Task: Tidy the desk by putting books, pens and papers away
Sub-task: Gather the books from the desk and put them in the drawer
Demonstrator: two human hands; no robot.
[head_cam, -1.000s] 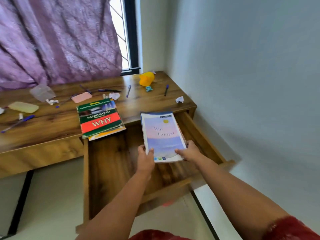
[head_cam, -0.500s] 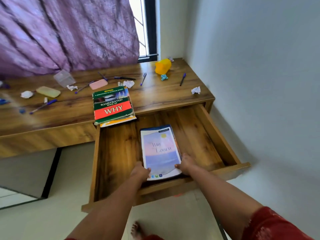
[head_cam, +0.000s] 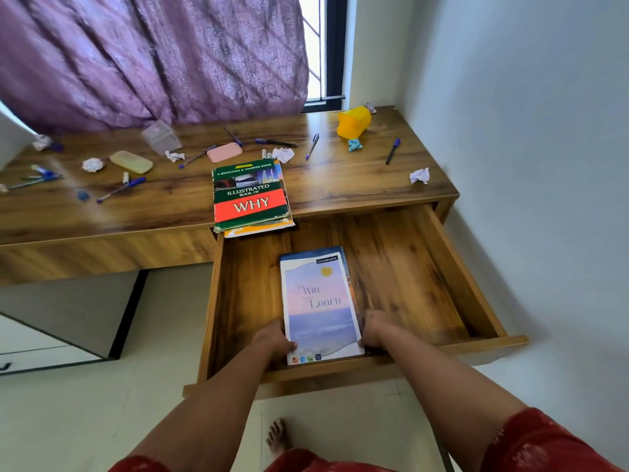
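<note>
A pastel notebook (head_cam: 320, 304) with "Win Learn" on its cover lies inside the open wooden drawer (head_cam: 452, 277), near the front wall. My left hand (head_cam: 274, 340) grips its lower left edge and my right hand (head_cam: 374, 328) grips its lower right edge. A green and red "Illustrated Book of WHY" (head_cam: 250, 195) sits on other books at the desk's front edge, overhanging the drawer. Several pens, such as a blue pen (head_cam: 121, 189) and a dark pen (head_cam: 392, 151), lie scattered on the desk. Crumpled paper balls (head_cam: 419, 175) lie among them.
A tipped yellow cup (head_cam: 354, 122) lies at the back right of the wooden desk (head_cam: 340, 185). A pink case (head_cam: 224, 152), a yellow case (head_cam: 131, 161) and a clear box (head_cam: 160, 137) sit mid-desk. A purple curtain (head_cam: 153, 56) hangs behind. A white wall is at right.
Both hands have lowered the notebook from above the drawer down into it, toward the front wall. The view has pulled back and tilted down.
</note>
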